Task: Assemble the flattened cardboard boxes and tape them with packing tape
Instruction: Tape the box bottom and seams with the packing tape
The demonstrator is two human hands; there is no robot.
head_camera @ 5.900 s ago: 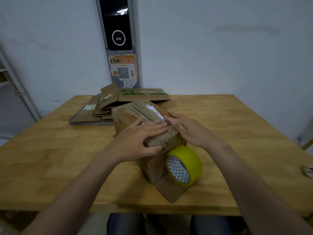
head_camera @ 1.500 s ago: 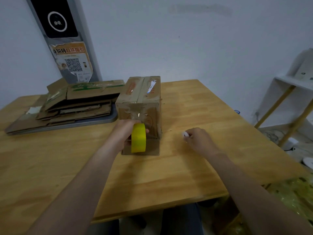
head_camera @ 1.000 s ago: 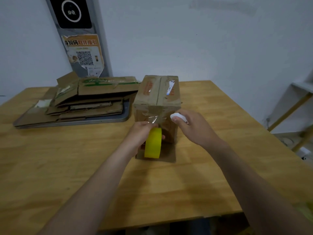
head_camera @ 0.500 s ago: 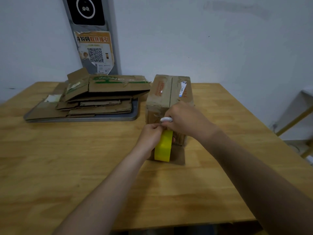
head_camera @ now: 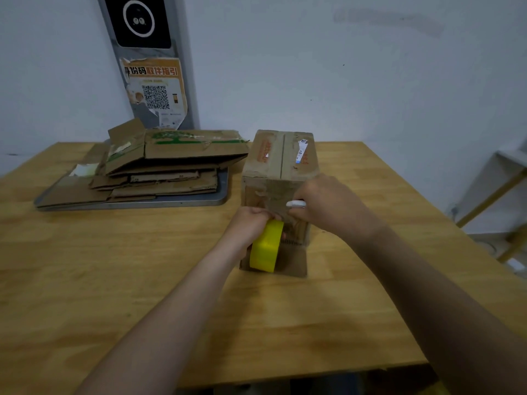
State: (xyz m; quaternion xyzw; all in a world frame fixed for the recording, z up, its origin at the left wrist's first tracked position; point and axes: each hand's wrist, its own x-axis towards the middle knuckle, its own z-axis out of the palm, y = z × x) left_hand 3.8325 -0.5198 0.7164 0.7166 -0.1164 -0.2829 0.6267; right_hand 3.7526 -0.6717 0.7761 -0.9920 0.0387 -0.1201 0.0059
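An assembled brown cardboard box (head_camera: pixel 281 161) stands on the wooden table (head_camera: pixel 114 266), its top flaps closed along a centre seam. My left hand (head_camera: pixel 251 223) grips a yellow roll of packing tape (head_camera: pixel 266 246) against the box's near face. My right hand (head_camera: pixel 328 206) holds a small white cutter (head_camera: pixel 296 204) at the near face just above the roll. One bottom flap (head_camera: pixel 291 263) lies flat on the table toward me.
A stack of flattened cardboard boxes (head_camera: pixel 159 166) lies on a grey tray (head_camera: pixel 222 195) at the back left. A panel with a QR poster (head_camera: pixel 155 89) hangs on the wall behind. A white shelf with yellow legs (head_camera: pixel 496 189) stands to the right of the table.
My right hand picked up the white cutter from the table and brought it to the box's near face. My left hand keeps the tape roll there.
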